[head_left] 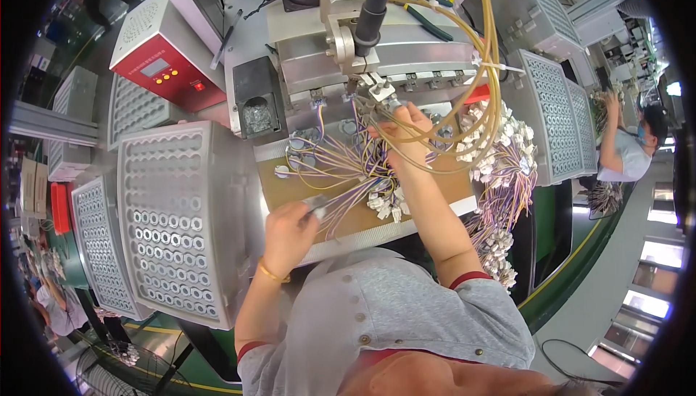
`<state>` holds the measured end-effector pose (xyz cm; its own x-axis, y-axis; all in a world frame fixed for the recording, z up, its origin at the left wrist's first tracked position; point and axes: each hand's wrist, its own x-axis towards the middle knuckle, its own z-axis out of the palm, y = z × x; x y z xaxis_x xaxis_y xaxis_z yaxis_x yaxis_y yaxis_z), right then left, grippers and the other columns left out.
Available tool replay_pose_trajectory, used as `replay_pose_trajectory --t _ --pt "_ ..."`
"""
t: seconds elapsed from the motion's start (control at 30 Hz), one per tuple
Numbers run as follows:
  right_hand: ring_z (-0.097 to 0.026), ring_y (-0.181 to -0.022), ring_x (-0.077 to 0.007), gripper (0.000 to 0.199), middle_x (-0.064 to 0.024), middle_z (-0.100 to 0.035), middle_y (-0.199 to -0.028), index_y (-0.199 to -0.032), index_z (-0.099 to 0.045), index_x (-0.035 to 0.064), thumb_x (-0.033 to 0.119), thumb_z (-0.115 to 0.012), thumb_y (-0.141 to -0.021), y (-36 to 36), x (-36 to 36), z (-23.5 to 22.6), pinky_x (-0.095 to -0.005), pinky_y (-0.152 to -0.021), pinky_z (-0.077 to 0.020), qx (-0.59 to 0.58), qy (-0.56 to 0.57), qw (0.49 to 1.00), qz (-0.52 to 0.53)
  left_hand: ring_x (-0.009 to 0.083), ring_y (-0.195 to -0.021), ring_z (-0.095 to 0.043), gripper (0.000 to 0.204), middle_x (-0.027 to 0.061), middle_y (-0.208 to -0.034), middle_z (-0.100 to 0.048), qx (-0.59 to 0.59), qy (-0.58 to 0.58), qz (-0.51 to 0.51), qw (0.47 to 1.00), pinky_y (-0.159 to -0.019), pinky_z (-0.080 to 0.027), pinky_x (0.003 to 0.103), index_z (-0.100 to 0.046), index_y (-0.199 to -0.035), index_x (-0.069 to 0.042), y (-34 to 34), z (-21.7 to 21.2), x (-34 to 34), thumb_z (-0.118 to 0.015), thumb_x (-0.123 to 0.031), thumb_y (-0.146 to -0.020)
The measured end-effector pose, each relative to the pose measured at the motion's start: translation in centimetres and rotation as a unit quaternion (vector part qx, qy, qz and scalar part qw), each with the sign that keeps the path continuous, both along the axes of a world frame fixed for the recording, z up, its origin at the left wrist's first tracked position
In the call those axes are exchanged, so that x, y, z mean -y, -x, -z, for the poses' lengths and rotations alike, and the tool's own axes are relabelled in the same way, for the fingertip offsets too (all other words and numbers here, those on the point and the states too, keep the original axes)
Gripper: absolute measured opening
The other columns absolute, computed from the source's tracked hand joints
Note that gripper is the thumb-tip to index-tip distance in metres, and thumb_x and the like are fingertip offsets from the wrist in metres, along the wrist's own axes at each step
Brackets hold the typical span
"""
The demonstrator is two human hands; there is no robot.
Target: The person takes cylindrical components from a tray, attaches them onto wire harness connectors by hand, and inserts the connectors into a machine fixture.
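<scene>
Brown bench top (pixel 453 187), pale front edge (pixel 348 242), purple and yellow wires (pixel 342 196) fanned across, white connectors (pixel 388 205) clustered.

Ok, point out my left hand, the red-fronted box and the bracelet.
Left hand (pixel 287 232): head view, back of hand.
Red-fronted box (pixel 174 86): head view, front panel.
Bracelet (pixel 272 273): head view, visible band.

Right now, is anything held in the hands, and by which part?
The left hand holds a small grey piece; blur hides the gripped part. Whether the right hand, near the metal clamp, holds anything cannot be told.

Bright, even light, glaring panels (pixel 663 254) far right, leftmost of the hands (pixel 287 234) blurred, edges bowed.
</scene>
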<state>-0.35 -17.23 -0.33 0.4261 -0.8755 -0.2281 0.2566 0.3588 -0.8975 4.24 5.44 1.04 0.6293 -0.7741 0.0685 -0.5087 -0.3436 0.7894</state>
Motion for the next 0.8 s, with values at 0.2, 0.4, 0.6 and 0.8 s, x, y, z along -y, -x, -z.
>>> replay_pose_trajectory --t 0.2,0.4,0.6,0.8 --pt "-0.053 -0.048 -0.0130 0.015 -0.0071 -0.056 -0.064 -0.077 -0.054 -0.0028 0.012 -0.051 -0.081 0.1 1.6 -0.3 -0.0248 -0.043 -0.0454 -0.013 0.051 0.999 -0.016 0.0236 -0.049 -0.047 0.012 0.0095 -0.059 -0.050 0.063 0.082 -0.082 0.991 -0.045 -0.038 0.031 -0.058 -0.071 0.001 -1.2 -2.5 -1.0 -0.059 0.005 -0.060" --pt "-0.056 -0.059 -0.0104 0.018 -0.0086 -0.061 -0.073 -0.090 -0.058 -0.0003 0.011 -0.061 -0.076 4.6 -1.9 -3.1 -0.0251 -0.050 -0.0446 -0.191 0.473 0.829 -0.230 0.0231 -0.052 -0.047 0.016 0.0090 -0.062 -0.049 0.212 0.124 -0.049 0.968 -0.044 -0.037 0.032 -0.058 -0.070 0.002 -0.5 -2.8 -1.6 -0.059 0.007 -0.055" --pt "-0.050 -0.057 -0.0097 0.019 -0.0064 -0.057 -0.068 -0.094 -0.060 0.0028 0.008 -0.060 -0.076 4.6 -5.9 -2.5 -0.0228 -0.048 -0.0392 -0.065 0.317 0.775 -0.542 0.0246 -0.048 -0.042 0.011 0.0116 -0.059 -0.043 0.119 0.153 0.017 0.981 -0.043 -0.032 0.034 -0.049 -0.058 0.001 -0.1 -2.8 -1.2 -0.060 0.003 -0.056" --pt "-0.056 -0.070 -0.0214 0.020 -0.0081 -0.058 -0.075 -0.096 -0.060 0.0049 0.014 -0.054 -0.080 4.2 -4.9 -2.0 -0.0318 -0.064 -0.0444 0.022 0.338 0.723 -0.602 0.0339 -0.072 -0.053 0.019 0.0155 -0.077 -0.054 0.134 -0.021 -0.086 0.987 -0.063 -0.044 0.037 -0.055 -0.082 0.000 -5.0 -2.7 -6.9 -0.060 -0.004 -0.064"
